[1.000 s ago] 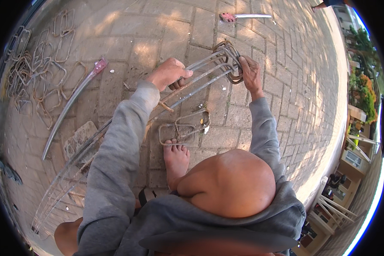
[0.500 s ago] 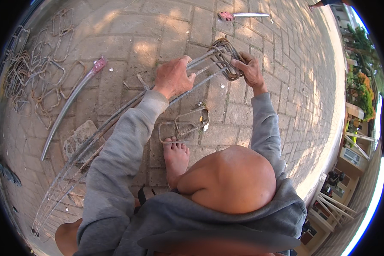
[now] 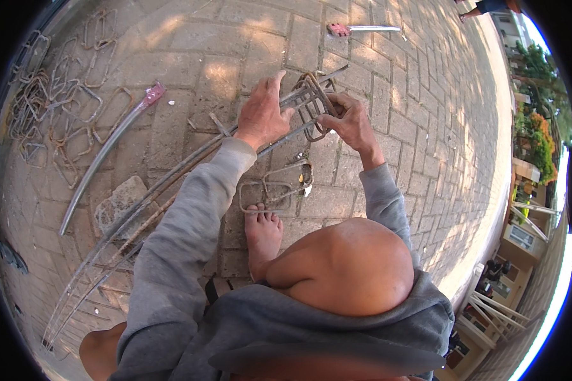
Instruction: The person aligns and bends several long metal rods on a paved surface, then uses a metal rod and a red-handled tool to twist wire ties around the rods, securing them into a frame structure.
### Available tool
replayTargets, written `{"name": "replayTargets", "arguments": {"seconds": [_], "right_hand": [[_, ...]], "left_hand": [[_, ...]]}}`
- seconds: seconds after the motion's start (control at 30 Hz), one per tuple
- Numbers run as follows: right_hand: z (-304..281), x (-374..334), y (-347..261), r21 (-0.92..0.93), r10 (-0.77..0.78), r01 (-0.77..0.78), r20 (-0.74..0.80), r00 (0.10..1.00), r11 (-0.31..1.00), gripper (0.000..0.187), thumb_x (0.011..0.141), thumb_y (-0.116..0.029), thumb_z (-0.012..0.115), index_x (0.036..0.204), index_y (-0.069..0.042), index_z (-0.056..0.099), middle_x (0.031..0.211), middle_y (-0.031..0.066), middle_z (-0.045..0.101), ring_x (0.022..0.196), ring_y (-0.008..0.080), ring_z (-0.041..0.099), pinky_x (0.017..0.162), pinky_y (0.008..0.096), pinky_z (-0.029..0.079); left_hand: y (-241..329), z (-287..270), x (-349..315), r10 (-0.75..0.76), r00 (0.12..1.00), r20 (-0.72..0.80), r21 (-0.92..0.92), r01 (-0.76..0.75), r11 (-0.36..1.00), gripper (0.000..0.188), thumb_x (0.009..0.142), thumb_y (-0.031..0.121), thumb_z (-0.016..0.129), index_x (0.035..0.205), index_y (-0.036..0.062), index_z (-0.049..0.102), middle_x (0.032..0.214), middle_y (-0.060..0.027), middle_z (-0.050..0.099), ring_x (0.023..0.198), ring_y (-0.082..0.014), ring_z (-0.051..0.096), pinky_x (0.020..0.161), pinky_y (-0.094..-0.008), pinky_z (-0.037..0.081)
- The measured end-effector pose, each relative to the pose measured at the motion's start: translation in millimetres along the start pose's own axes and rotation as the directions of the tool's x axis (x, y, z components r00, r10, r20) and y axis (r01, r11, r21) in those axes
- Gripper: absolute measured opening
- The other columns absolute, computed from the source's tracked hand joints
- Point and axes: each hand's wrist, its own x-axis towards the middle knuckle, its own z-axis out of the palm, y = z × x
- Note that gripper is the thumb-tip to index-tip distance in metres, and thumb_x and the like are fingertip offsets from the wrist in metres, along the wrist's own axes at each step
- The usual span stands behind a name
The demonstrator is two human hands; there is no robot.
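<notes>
- Right hand (image 3: 351, 124): its grip is closed, thumb and fingers pinching the right side of a bundle of metal loops (image 3: 311, 101).
- Left hand (image 3: 260, 114): it lies over the long rods (image 3: 154, 190), thumb pointing toward the bundle; the finger undersides are hidden, so I cannot tell how firmly this grip is closed.
- Between the two hands, the bundle sits just left of the right grip, touching it, and a little apart from the left thumb; the right hand is the nearer one.
- Long axis: the rods run slantwise from the lower left, beneath the left hand, to the upper right. The loops stand across that line and seem to go around the rods, with at least one rod end showing past them.
- Close to the bare foot (image 3: 264, 236), two loose loops (image 3: 265, 184) overlap on the paving (image 3: 229, 63), below the left hand.
- Left of the rods' middle stretch lies a rough stone block (image 3: 117, 206).
- Farther left rests a pink-ended bar (image 3: 105, 150), then a tangled pile of rusty loops (image 3: 32, 105).
- Well beyond both hands lies a second bar with a pink head (image 3: 340, 29).
</notes>
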Motion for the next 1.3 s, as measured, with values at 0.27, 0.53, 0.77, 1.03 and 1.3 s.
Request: {"name": "replayTargets", "arguments": {"seconds": [0.27, 0.53, 0.77, 1.03, 1.3], "right_hand": [[8.5, -0.2, 11.5, -0.302, -0.342, 0.281, -0.17, 0.924, 0.911, 0.022, 0.095, -0.018, 0.072, 0.104, 0.002, 0.075, 0.079, 0.0113, 0.071, 0.068, 0.0215, 0.07, 0.065, 0.0361, 0.055], [-21.7, 26.8, 46.7, -0.444, -0.005, -0.177, -0.379, 0.925, 0.878, 0.045, 0.084, -0.046, 0.079, 0.094, -0.002, 0.078, 0.083, 0.0146, 0.076, 0.078, 0.0314, 0.075, 0.071, 0.0405, 0.057], [-19.5, 30.0, 39.7, -0.521, -0.064, -0.078, -0.25, 0.966, 0.85, 0.046, 0.084, -0.041, 0.08, 0.108, -0.002, 0.078, 0.092, 0.0212, 0.076, 0.085, 0.0357, 0.075, 0.081, 0.0423, 0.057], [28.8, -18.6, -5.1, -0.727, -0.481, 0.1, -0.338, 0.809, 0.679, 0.037, 0.088, -0.027, 0.081, 0.112, 0.0, 0.073, 0.101, 0.0191, 0.073, 0.082, 0.0292, 0.072, 0.071, 0.0396, 0.056], [34.7, -28.1, 8.8, -0.441, -0.222, 0.063, -0.32, 0.921, 0.895, 0.035, 0.083, -0.023, 0.084, 0.105, -0.003, 0.067, 0.088, 0.015, 0.071, 0.07, 0.0327, 0.069, 0.063, 0.0423, 0.054]], "left_hand": [[-9.8, -12.2, 0.2, 0.045, 0.992, 0.116, 0.05, -0.051, 0.997, 0.082, 0.082, 0.025, 0.08, 0.152, 0.0086, 0.04, 0.139, -0.02, 0.055, 0.13, -0.0375, 0.055, 0.109, -0.0471, 0.047], [-21.2, -11.4, 12.3, -0.136, 0.959, 0.25, -0.071, 0.158, 0.985, 0.034, 0.084, 0.021, 0.075, 0.116, 0.0064, 0.073, 0.103, -0.0194, 0.075, 0.101, -0.0372, 0.071, 0.09, -0.0464, 0.054], [-14.2, -8.5, 15.1, -0.155, 0.967, 0.203, -0.02, 0.162, 0.987, 0.028, 0.084, 0.015, 0.073, 0.111, 0.0062, 0.074, 0.105, -0.0167, 0.074, 0.101, -0.0358, 0.071, 0.089, -0.0457, 0.055], [9.4, 3.5, 15.7, 0.289, 0.953, -0.088, 0.022, -0.289, 0.957, 0.048, 0.081, 0.014, 0.069, 0.129, 0.0118, 0.065, 0.136, -0.012, 0.055, 0.132, -0.0338, 0.051, 0.104, -0.044, 0.05], [2.4, 1.2, 11.4, 0.359, 0.933, 0.021, 0.278, -0.351, 0.894, 0.026, 0.073, 0.03, 0.079, 0.083, 0.0061, 0.077, 0.112, -0.0111, 0.064, 0.127, -0.0324, 0.052, 0.093, -0.0528, 0.047]]}}
